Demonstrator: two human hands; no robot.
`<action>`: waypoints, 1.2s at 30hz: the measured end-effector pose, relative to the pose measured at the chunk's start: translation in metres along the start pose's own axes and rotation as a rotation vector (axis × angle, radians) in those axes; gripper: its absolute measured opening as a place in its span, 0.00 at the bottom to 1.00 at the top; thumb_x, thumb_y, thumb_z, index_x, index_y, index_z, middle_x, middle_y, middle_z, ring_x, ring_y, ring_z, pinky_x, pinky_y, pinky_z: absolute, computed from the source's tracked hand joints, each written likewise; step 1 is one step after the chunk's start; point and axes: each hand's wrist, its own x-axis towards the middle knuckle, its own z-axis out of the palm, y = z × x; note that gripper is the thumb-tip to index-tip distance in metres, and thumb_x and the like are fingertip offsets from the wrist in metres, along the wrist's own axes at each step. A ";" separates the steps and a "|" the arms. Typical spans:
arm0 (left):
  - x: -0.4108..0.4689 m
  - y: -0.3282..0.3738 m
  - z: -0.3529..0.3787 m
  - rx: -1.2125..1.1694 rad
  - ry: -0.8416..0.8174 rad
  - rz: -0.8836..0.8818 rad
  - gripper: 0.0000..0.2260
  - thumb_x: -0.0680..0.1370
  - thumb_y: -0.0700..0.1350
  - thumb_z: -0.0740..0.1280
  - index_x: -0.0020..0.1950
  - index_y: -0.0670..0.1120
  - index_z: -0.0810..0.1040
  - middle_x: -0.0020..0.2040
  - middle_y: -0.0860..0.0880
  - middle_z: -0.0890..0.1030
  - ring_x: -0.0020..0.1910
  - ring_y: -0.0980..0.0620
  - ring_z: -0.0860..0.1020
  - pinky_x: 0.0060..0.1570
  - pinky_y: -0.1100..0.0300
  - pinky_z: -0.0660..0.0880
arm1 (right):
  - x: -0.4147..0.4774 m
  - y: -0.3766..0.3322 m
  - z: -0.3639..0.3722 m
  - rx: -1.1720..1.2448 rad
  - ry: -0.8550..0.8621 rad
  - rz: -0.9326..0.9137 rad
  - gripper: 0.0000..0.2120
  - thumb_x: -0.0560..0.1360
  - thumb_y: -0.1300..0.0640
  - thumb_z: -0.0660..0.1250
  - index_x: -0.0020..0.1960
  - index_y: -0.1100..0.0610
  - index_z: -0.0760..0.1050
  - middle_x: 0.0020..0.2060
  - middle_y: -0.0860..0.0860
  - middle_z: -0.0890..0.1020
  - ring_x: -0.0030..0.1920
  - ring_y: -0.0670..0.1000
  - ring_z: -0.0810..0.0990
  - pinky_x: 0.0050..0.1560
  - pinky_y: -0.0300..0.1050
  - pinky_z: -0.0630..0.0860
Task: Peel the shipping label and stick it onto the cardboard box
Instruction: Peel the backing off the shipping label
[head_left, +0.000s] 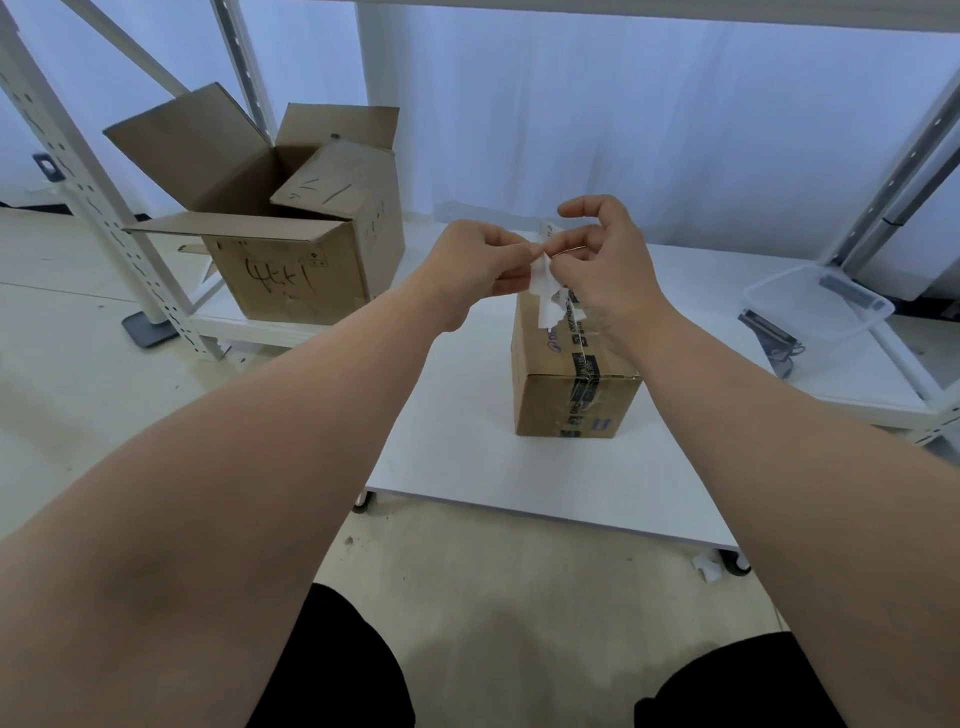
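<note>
left hand (478, 260), right hand (608, 275), pinched label (545, 304), box (571, 405)

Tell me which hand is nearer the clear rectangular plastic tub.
Right. The right hand sits left of the clear rectangular plastic tub; the left hand is farther left, beyond the white paper label.

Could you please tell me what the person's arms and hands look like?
The left hand and right hand wear no gloves; no ring, watch or bracelet is visible. No sleeve shows anywhere up to the frame's edge.
</note>
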 end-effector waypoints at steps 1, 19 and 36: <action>0.001 0.000 -0.001 -0.004 0.006 -0.009 0.04 0.76 0.39 0.69 0.44 0.39 0.81 0.41 0.45 0.82 0.37 0.55 0.83 0.41 0.66 0.80 | 0.000 0.000 0.000 -0.003 0.001 -0.002 0.21 0.70 0.72 0.60 0.58 0.54 0.68 0.40 0.49 0.79 0.35 0.46 0.74 0.31 0.31 0.72; -0.004 0.000 0.002 0.312 0.012 0.133 0.05 0.75 0.43 0.70 0.40 0.48 0.78 0.36 0.54 0.78 0.38 0.57 0.75 0.39 0.71 0.73 | 0.005 0.007 -0.002 -0.068 0.043 0.084 0.06 0.73 0.54 0.70 0.38 0.53 0.80 0.35 0.48 0.81 0.37 0.45 0.79 0.37 0.37 0.72; -0.004 0.001 -0.001 0.240 -0.029 0.210 0.11 0.74 0.35 0.68 0.51 0.44 0.68 0.40 0.48 0.81 0.36 0.55 0.76 0.35 0.72 0.73 | 0.003 0.007 -0.004 0.028 0.028 0.117 0.01 0.72 0.63 0.70 0.41 0.60 0.80 0.36 0.58 0.82 0.35 0.53 0.80 0.41 0.44 0.79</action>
